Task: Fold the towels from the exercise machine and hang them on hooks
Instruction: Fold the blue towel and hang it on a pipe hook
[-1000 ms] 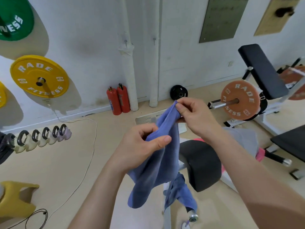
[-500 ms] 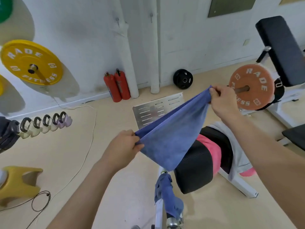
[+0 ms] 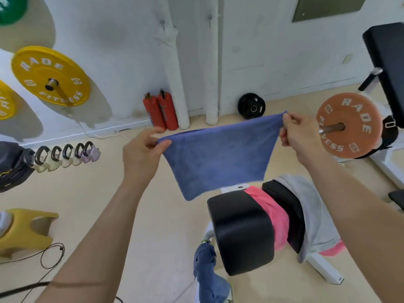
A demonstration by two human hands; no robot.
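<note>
A blue towel (image 3: pixel 218 158) is held spread in the air above the exercise machine's black pad (image 3: pixel 240 232). Its taut top edge runs left to right, rising slightly rightward, and its body hangs down to a lower corner. One top corner is pinched by the left hand (image 3: pixel 142 149), the other by the right hand (image 3: pixel 297 136). A pink towel (image 3: pixel 273 211) and a grey towel (image 3: pixel 310 206) are draped over the machine below.

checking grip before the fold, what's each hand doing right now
left hand: pinches one top corner of the blue towel
right hand: pinches the other top corner
</note>
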